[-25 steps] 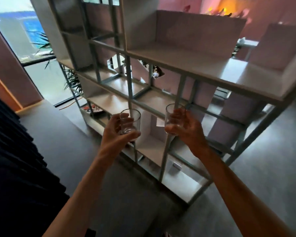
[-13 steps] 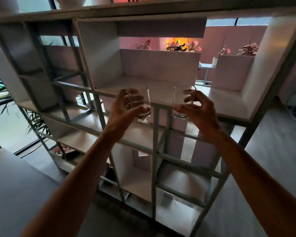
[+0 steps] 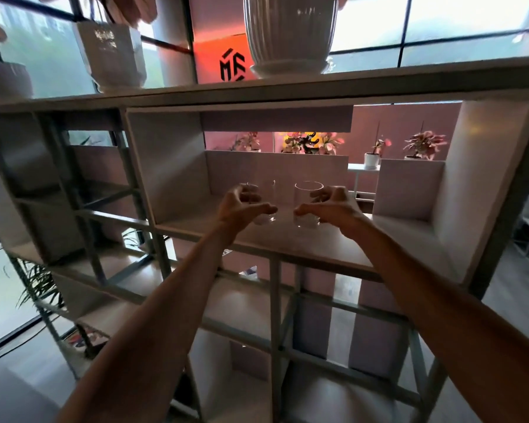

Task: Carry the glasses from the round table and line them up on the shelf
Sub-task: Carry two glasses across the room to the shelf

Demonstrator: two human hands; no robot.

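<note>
Whereas both were held in the air short of it a moment ago, the left glass (image 3: 266, 203) and right glass (image 3: 308, 206) now stand close together on the shelf (image 3: 318, 248). The left hand (image 3: 242, 206) and right hand (image 3: 332, 206) still curl round them, so letting go likely comes next.

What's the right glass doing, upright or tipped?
Upright: right glass stands rim up, base on the shelf, right hand curled round it.

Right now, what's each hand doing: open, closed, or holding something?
Left hand: holding the left glass, fingers curled round it.
Right hand: holding the right glass, fingers curled round it.
</note>
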